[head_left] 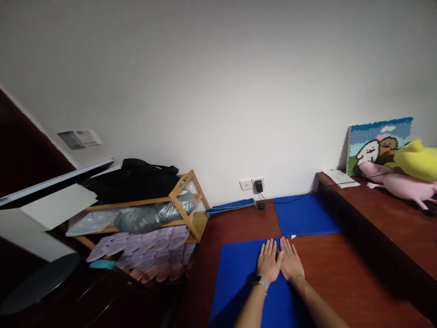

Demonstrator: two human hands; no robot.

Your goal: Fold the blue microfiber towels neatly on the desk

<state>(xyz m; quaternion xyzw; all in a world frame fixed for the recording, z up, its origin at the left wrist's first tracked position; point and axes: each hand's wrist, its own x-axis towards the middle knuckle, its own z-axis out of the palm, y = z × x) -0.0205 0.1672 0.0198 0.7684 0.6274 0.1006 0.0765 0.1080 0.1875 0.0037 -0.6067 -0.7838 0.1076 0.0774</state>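
My left hand (269, 263) lies flat, palm down, on a blue cloth (234, 269) spread over the reddish-brown wooden table (324, 259). Beside it my right hand (291, 263) rests flat too, near the cloth's right edge. The fingers of both hands are stretched out and point away from me, with nothing held in them. The two thumbs come close together or touch; I cannot tell which. A watch (261, 283) is on my left wrist. By the right fingertips a small white tag (293, 236) shows at a cloth edge.
Farther back lie another blue cloth (303, 216) and a narrow folded blue cloth (230, 207). A black plug (259, 186) sits in the wall socket. On the raised right side rest a pink plush toy (399, 184) and a picture (382, 136). A slipper-filled wooden rack (198, 223) stands left.
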